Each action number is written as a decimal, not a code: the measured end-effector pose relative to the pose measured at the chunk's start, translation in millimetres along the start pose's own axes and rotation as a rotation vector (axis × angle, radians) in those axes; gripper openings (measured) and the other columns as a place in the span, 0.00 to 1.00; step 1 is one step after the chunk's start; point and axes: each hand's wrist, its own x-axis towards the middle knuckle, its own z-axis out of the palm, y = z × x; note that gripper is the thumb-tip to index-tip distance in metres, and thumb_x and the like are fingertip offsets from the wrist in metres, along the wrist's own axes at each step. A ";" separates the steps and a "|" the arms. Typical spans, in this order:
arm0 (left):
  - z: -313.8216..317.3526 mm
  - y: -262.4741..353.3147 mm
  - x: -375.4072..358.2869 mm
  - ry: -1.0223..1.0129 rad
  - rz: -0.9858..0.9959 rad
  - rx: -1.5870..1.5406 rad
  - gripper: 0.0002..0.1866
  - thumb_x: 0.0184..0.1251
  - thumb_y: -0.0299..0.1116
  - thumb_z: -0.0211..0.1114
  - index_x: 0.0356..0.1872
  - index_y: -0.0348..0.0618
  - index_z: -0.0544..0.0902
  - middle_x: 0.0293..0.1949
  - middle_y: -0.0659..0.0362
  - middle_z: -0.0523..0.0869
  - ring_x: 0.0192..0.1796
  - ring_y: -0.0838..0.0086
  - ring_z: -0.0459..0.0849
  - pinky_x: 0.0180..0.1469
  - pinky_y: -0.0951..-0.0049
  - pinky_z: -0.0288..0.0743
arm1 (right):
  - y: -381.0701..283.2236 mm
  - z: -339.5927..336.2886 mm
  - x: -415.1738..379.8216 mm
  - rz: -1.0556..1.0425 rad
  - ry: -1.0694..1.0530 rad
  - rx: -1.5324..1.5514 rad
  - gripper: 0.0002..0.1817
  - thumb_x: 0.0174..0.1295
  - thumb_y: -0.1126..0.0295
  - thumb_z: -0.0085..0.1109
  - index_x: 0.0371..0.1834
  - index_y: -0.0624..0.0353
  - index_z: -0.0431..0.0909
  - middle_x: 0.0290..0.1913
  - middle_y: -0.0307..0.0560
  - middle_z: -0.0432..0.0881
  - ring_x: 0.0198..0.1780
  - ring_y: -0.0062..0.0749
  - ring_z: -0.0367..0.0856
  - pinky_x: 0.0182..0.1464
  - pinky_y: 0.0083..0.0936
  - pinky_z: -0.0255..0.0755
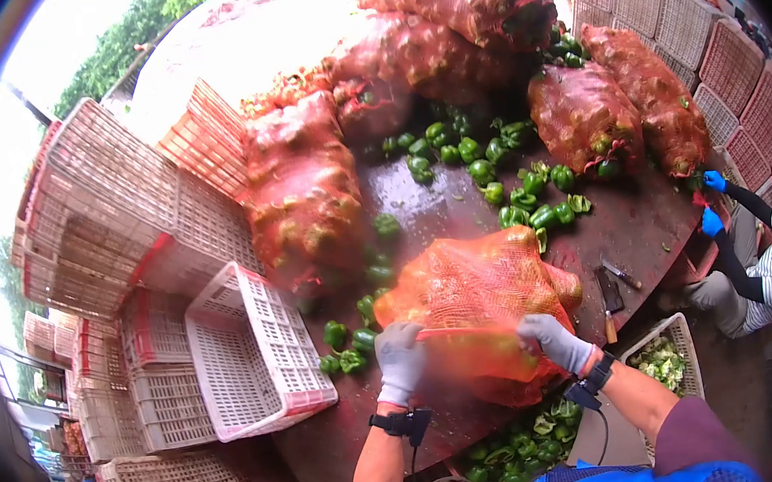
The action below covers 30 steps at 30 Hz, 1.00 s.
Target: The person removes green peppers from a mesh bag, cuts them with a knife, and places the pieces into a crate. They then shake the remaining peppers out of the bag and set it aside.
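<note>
An orange mesh bag (474, 284) bulging with greenish produce lies on the dark table (400, 193) in front of me. My left hand (402, 362), in a grey glove, is closed on the near left edge of the bag. At the near right edge my right hand (555, 341), gloved alike, grips the same mesh, which is stretched between the two. Loose green bell peppers (351, 360) lie left of the bag, and others are scattered beyond it. Right of the bag are a knife with a wooden handle (610, 326) and a second dark-handled tool (626, 275).
Full mesh sacks (302, 189) line the far side. A white crate (252, 347) leans at the left near stacked crates (136, 200). Below the table edge are peppers (527, 446) and a basket of pale scraps (662, 358). A person in blue gloves (714, 220) sits at right.
</note>
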 end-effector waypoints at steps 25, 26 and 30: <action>-219.7 67.0 102.5 0.070 -0.468 -0.620 0.06 0.70 0.25 0.61 0.38 0.39 0.86 0.28 0.69 0.82 0.29 0.87 0.76 0.31 0.83 0.70 | -297.9 96.8 23.7 -0.653 -0.148 -0.765 0.14 0.66 0.60 0.62 0.40 0.62 0.82 0.30 0.40 0.82 0.34 0.24 0.77 0.40 0.29 0.73; -222.9 67.7 106.0 0.061 -0.457 -0.550 0.06 0.68 0.24 0.61 0.39 0.37 0.86 0.30 0.68 0.84 0.29 0.86 0.77 0.31 0.83 0.72 | -293.0 95.4 28.9 -0.627 -0.171 -0.814 0.14 0.67 0.60 0.62 0.39 0.62 0.82 0.29 0.40 0.81 0.33 0.24 0.76 0.40 0.28 0.73; -196.3 51.1 89.5 0.001 -0.389 -0.855 0.07 0.70 0.29 0.65 0.45 0.40 0.86 0.37 0.68 0.85 0.38 0.85 0.79 0.38 0.83 0.74 | -294.9 88.5 37.2 -0.565 -0.188 -0.766 0.15 0.67 0.58 0.61 0.37 0.61 0.82 0.29 0.38 0.81 0.32 0.22 0.76 0.38 0.27 0.72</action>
